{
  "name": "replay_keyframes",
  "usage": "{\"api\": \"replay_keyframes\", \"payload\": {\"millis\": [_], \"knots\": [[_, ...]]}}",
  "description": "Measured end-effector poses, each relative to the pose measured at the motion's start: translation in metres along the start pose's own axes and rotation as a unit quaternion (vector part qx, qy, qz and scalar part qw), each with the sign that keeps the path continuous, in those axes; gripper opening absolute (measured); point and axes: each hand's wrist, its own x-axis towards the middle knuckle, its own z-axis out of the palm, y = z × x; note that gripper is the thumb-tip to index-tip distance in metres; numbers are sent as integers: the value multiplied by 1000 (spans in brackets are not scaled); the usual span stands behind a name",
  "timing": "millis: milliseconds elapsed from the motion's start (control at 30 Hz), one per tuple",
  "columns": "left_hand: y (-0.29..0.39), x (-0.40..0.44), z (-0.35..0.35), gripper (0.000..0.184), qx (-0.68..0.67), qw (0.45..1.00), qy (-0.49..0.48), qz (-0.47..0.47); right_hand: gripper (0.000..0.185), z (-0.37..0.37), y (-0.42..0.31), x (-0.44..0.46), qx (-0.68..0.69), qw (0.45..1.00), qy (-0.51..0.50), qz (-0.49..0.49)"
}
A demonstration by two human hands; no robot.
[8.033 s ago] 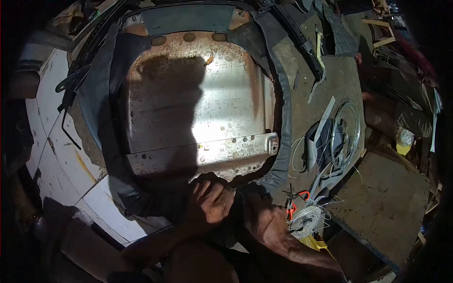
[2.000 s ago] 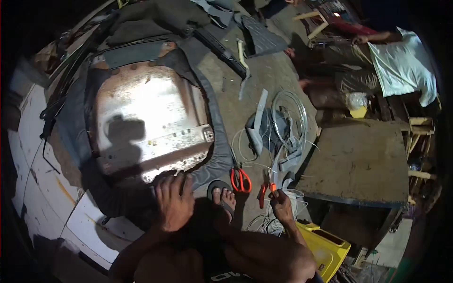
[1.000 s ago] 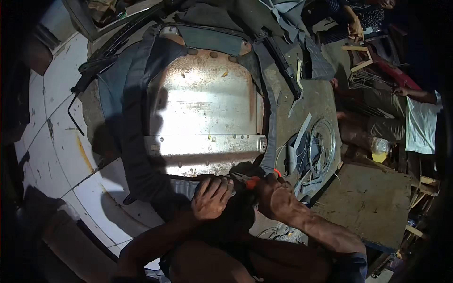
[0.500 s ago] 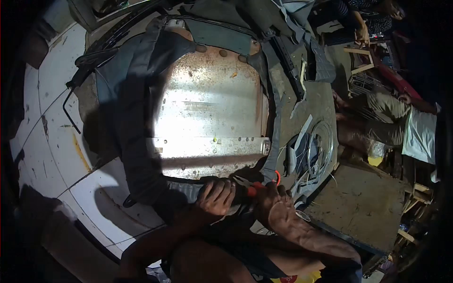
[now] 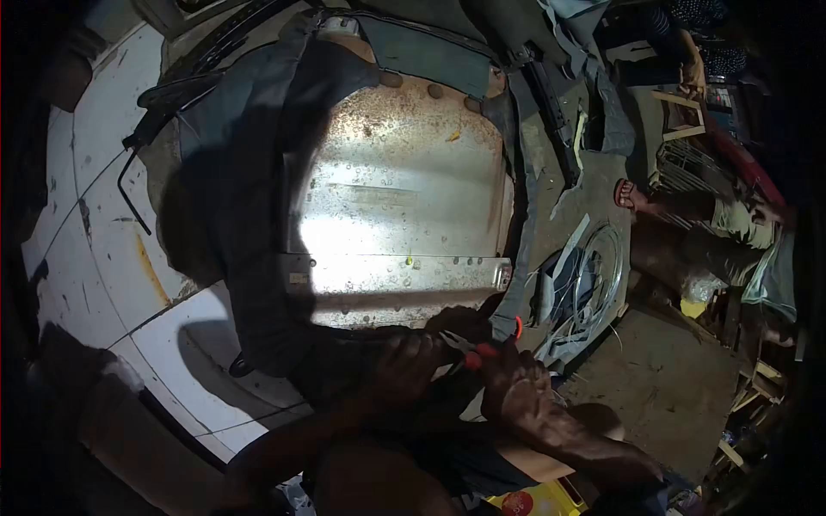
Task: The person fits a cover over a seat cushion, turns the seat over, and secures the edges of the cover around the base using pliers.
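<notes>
A seat base lies bottom-up before me, its rusty metal pan (image 5: 400,206) framed by a dark fabric cover (image 5: 258,284) folded over the rim. My left hand (image 5: 404,365) is closed on the cover's near edge; the pinched part is in shadow. My right hand (image 5: 520,387) wraps round a pair of pliers (image 5: 472,357) with red-orange handles. The jaws point left, toward my left hand, at the near rim of the seat. Whether the jaws grip anything is too dark to tell.
A bent black rod (image 5: 129,193) sticks out at the left over white tiles (image 5: 95,284). Coiled wire (image 5: 607,275) and fabric scraps lie to the right, near a brown board (image 5: 654,387). Another person's legs (image 5: 688,249) are at the right, and a second person's hand (image 5: 691,73) shows above.
The seat has shifted slightly right in view and my hands have grown darker as the light moved. The pliers are still at the near rim. The other person's leg at the right has moved.
</notes>
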Motion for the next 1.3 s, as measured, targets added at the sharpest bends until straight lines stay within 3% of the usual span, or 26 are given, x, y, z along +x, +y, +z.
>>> {"api": "replay_keyframes", "payload": {"millis": [200, 267, 300, 367, 500, 567, 700, 733, 833, 867, 900, 967, 1000, 1100, 1167, 1200, 1233, 1300], "knots": [[0, -3, -2, 51, 23, 999, -25, 6, 35, 15, 3, -7, 32, 998, 51, -27], [-2, -3, 0, 51, 71, 997, -22, 30, 36, 16, 5, -6, 98, 993, -53, 41], [-2, -2, 3, 51, 71, 997, -21, 32, 36, 21, 4, -7, 98, 993, -51, 43], [2, -4, 9, 48, 43, 999, 2, 2, 30, 32, -2, -12, 10, 998, 53, 26], [1, -1, -1, 48, -4, 1000, -15, -13, 20, 16, -1, 3, -54, 998, 33, 18], [-2, -1, -3, 48, -48, 998, -28, 3, 22, 14, 22, 22, 8, 998, -55, -28], [-4, 1, -4, 49, -1, 999, -33, 17, 30, 11, 69, 51, 133, 958, -223, -119], [-3, 5, -15, 49, -17, 999, -48, 13, 30, 9, 74, 54, 132, 958, -223, -121], [-3, 5, -14, 49, -17, 998, -60, 11, 34, 8, 88, 59, 330, 846, -410, 86], [-4, 4, -10, 50, 0, 998, -56, 19, 34, 25, 99, 55, 332, 845, -412, 83], [-3, 0, -6, 50, -1, 998, -61, 17, 30, 58, 114, 46, 504, 736, -426, 154], [-1, -4, 2, 52, -42, 999, -30, -6, 30, 107, 126, 32, 653, 590, -423, 217], [-2, -7, -1, 52, -41, 998, -38, -7, 27, 126, 124, 25, 603, 707, -359, 84], [-2, -2, 0, 49, 19, 999, -35, 33, 26, 88, 85, 14, 633, 699, -291, 161], [-3, 0, 2, 47, 7, 1000, -6, 18, 25, 65, 73, 6, 420, 897, -136, 37], [-4, 1, 1, 47, 7, 1000, -7, 20, 28, 55, 66, 4, 291, 955, -51, -31], [-4, 1, -3, 54, -14, 999, -26, 20, 28, 40, 55, 2, 292, 955, -49, -29], [-1, -1, -7, 60, -41, 998, -45, 18, 29, 15, 36, -3, 111, 993, 25, -27]]}}
